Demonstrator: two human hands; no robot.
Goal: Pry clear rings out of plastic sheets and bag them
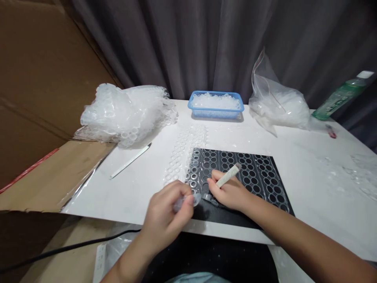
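Observation:
My left hand [169,212] is closed around clear plastic pieces [178,203], with a translucent ring-shaped piece [196,199] at the thumb tip. In my right hand [228,191] is a slim white-handled tool [228,175], gripped like a pen; its working tip is hidden. Both hands are at the front of a black board [226,218], whose upper part carries rows of clear rings [251,173]. Beneath my right fingers, a small clear piece [210,198] lies on the board. A transparent sheet of rings [176,159] overlaps the board's left edge.
A blue basket [217,114] of clear pieces stands at the back. Stacked clear ring sheets [126,112] lie back left, with a white stick-like tool [131,160] before them. Right are a filled plastic bag [279,102], green bottle [338,98] and clear scraps [361,177]. Cardboard [38,70] borders the left.

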